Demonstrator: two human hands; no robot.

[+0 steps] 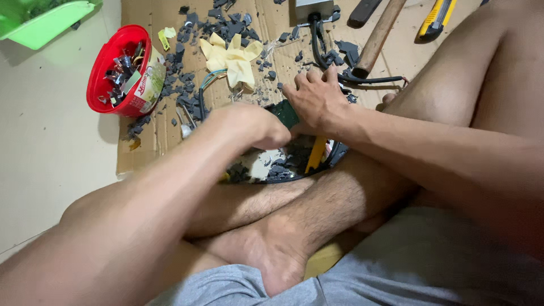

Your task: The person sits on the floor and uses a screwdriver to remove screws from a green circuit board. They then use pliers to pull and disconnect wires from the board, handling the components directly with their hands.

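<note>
Between my hands: green circuit board (pixel 285 113), stiff, brittle, light. Left hand (pixel 258 127) fisted on its edge; right hand (pixel 318 102) pressing flat, fingers spread.

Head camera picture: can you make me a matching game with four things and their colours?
Things:
1. bowl of metal scraps
2. rubber glove
3. hammer handle
4. tub in the top left corner

Colours:
A. wooden brown
B. light green
C. red
D. pale yellow

Pairs: 1-C, 2-D, 3-A, 4-B
</note>
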